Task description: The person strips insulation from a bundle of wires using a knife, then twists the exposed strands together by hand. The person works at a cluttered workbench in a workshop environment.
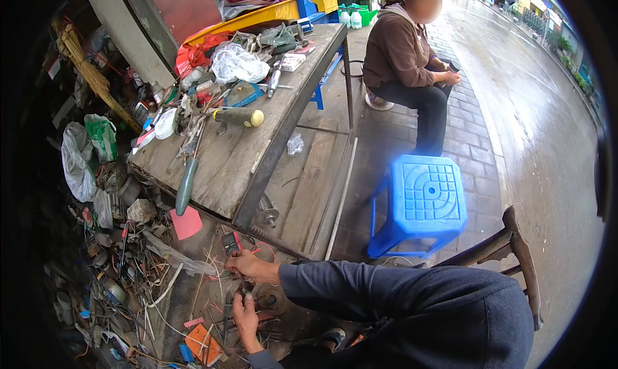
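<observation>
My right hand reaches in from the right in a dark blue-grey sleeve, its fingers closed in a pinch. Just below it, my left hand is closed too, thumb up. The two meet over a small dark part, too small and covered to name; I cannot tell which hand grips it. Next to my right fingertips lies a small red-and-black device with a grey face. Thin pale wires spread around it. Beneath my hands are dark metal pieces, partly hidden.
A wooden workbench stands ahead, carrying a green-handled screwdriver, another yellow-handled tool and plastic bags. Scrap parts heap at left. A blue stool, a wooden chair part and a seated person are at right.
</observation>
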`<state>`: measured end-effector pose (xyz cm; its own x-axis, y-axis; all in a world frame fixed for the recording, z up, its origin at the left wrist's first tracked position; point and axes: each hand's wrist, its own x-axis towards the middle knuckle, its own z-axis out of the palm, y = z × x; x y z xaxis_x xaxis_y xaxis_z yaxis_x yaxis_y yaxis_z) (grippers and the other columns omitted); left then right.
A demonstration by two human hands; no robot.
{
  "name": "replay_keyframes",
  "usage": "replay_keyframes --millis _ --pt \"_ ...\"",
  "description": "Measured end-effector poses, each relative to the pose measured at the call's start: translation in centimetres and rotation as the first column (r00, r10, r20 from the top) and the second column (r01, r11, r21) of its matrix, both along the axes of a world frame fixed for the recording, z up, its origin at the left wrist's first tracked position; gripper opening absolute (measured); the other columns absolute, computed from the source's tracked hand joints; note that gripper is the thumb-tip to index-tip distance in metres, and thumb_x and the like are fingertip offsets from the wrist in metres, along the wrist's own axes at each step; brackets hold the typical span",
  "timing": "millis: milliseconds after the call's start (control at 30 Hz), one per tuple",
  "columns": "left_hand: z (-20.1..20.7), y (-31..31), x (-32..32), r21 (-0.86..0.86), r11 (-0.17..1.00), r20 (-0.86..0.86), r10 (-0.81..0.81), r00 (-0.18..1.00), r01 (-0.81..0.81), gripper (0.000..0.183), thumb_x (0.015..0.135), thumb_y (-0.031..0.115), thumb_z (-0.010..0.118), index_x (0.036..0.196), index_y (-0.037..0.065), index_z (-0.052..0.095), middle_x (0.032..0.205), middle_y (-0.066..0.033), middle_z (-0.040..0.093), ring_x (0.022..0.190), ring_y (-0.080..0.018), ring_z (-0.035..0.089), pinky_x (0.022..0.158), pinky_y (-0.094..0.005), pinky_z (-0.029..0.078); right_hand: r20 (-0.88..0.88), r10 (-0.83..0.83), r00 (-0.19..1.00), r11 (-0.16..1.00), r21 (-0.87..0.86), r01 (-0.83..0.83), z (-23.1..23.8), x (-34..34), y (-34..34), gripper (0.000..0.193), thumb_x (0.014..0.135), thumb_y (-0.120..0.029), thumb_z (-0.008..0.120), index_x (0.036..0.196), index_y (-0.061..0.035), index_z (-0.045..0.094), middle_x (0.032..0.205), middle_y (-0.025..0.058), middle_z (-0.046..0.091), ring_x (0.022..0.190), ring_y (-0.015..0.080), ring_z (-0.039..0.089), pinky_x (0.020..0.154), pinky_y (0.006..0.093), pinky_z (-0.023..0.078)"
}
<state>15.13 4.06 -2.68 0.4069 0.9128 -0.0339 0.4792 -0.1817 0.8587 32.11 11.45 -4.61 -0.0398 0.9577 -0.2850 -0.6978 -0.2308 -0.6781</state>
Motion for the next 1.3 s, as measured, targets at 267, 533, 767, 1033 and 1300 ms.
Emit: replay_keyframes --millis 267,533,767,1033,1300 --pt "1.8 -2.8 -0.4 -0.066 0.996 0.269 0.069 0.961 -0.053 0.03 0.098 0.023 0.068 0.112 -0.003 0.06 0.101 -0.0072 0.065 0.088 -0.0147 0.053 0.081 -0.0324 0.046 0.16 0.089 0.983 0.995 0.028 -0.095 0.3 -0.1 -0.2 0.01 0.082 -0.012 0.07 0.084 -0.0038 0.064 0.064 0.0037 0.059 0.049 0.0125 0.053 0.041 0.0307 0.035" --pt "4.1 -3.4 -2.1 0.152 0.986 -0.039 0.073 0.997 -0.067 0.035 0.093 0.024 0.073 0.113 -0.002 0.061 0.098 -0.0094 0.067 0.083 -0.0189 0.056 0.076 -0.0341 0.048 0.608 0.154 0.778 0.962 0.088 -0.26 0.3 0.7 0.2 0.025 0.082 -0.021 0.071 0.096 -0.0002 0.071 0.08 0.007 0.068 0.074 0.0152 0.061 0.064 0.0341 0.048" --pt "3.6 -2.0 -3.3 0.304 0.952 -0.145 0.01 0.989 0.035 0.038 0.088 0.017 0.074 0.119 -0.003 0.062 0.125 -0.0184 0.06 0.108 -0.0328 0.058 0.094 -0.0417 0.047 0.782 -0.006 0.623 0.953 0.194 -0.234 0.3 -0.4 -0.4 0.028 0.084 -0.021 0.067 0.101 0.0014 0.07 0.083 0.0134 0.069 0.081 0.0239 0.067 0.072 0.0387 0.052" --pt "2.0 -1.7 -2.2 0.361 0.904 -0.044 0.26 0.965 -0.228 0.038 0.091 0.02 0.074 0.123 0.002 0.061 0.127 -0.0173 0.062 0.117 -0.0338 0.059 0.1 -0.045 0.046 0.537 -0.225 0.813 0.938 0.344 0.033 0.0 -1.2 -0.1 0.016 0.092 -0.009 0.058 0.096 0.0054 0.062 0.072 0.0133 0.065 0.065 0.0207 0.065 0.061 0.0371 0.052" --pt "-1.4 0.3 -1.4 -0.786 0.597 0.613 0.719 0.327 0.161 0.034 0.102 0.027 0.057 0.117 -0.003 0.061 0.111 -0.0162 0.068 0.092 -0.0244 0.065 0.08 -0.0366 0.054 0.515 -0.327 0.792 0.928 0.334 0.166 1.1 -1.2 -0.3 0.013 0.095 -0.009 0.057 0.1 0.0035 0.059 0.068 0.0107 0.064 0.062 0.0179 0.063 0.057 0.0356 0.05"
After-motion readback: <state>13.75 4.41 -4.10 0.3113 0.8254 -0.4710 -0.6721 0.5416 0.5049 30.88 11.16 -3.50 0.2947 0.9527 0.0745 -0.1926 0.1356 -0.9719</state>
